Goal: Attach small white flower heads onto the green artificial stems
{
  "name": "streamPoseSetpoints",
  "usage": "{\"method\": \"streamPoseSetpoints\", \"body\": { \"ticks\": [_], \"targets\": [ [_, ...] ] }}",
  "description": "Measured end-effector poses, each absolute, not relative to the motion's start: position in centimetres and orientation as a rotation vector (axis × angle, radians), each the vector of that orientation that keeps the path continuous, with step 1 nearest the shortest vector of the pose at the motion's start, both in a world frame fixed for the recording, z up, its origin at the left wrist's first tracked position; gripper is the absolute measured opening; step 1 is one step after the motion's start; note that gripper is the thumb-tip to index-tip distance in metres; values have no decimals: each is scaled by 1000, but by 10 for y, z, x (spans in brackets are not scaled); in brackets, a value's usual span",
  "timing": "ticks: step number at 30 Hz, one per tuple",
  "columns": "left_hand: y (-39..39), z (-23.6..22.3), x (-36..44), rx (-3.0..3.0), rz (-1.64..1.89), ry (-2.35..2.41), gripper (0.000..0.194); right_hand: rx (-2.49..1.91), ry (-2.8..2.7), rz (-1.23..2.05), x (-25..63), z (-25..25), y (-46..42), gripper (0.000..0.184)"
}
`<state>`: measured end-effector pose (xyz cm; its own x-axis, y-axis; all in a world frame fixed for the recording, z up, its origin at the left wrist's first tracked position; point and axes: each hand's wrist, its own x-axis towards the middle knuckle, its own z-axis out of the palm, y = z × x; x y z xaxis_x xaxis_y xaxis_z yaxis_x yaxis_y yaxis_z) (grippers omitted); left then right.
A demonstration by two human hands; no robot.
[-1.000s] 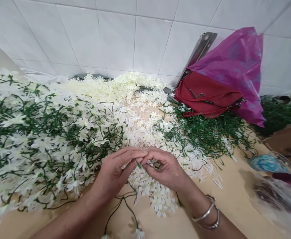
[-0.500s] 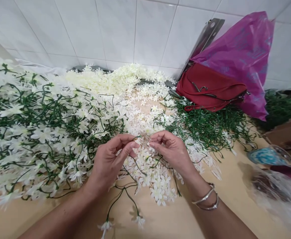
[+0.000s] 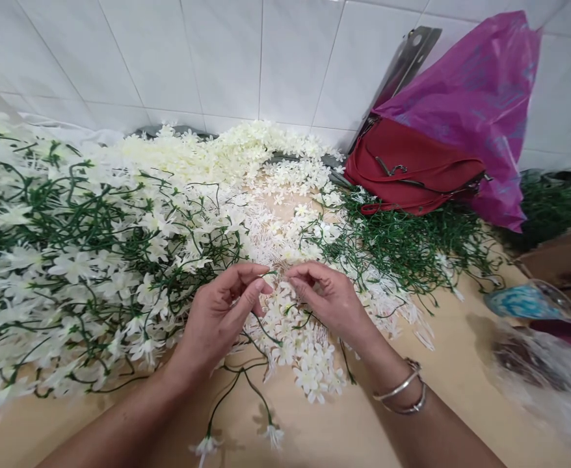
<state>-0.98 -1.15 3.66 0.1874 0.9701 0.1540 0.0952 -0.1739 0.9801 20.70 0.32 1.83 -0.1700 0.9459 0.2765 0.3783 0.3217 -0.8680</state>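
"Where's the thin green artificial stem (image 3: pixel 273 272)?"
"Near centre, pinched, its tip pointing toward three o'clock."
"And the loose white blossoms (image 3: pixel 312 377)?"
"Heaped at its five o'clock, petals open."
"The forked green spray (image 3: pixel 240 370)?"
"Seven o'clock, ending in two white flowers (image 3: pixel 274 435)."

The tan table (image 3: pixel 451 370) is covered at the left by heaped, stemmed flowers (image 3: pixel 78 265). Its middle is strewn with loose blossoms (image 3: pixel 312 376), with green stems (image 3: pixel 405 244) piled to their right. A forked sprig (image 3: pixel 241 371) is laid in front, and a cup (image 3: pixel 522 301) and clear plastic (image 3: pixel 558 406) are set far right.
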Motion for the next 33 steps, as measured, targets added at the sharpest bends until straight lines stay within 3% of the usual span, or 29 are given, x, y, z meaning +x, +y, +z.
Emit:
{"method": "streamPoseSetpoints", "body": {
  "ticks": [6,10,24,33],
  "targets": [
    [-11,33,-9,1438,1132,1068,18,-1213,-2058,369,196,9,15,29],
    [-10,25,-8,1471,1085,1067,18,-1271,-2124,222,191,5,19,20],
    [-9,21,-6,1352,1121,1028,21,-1107,-1198,1149,188,23,-4,7],
    [-11,20,-6,1399,1084,1046,23,-985,-1184,1171,182,23,-10,7]
  ]
}}
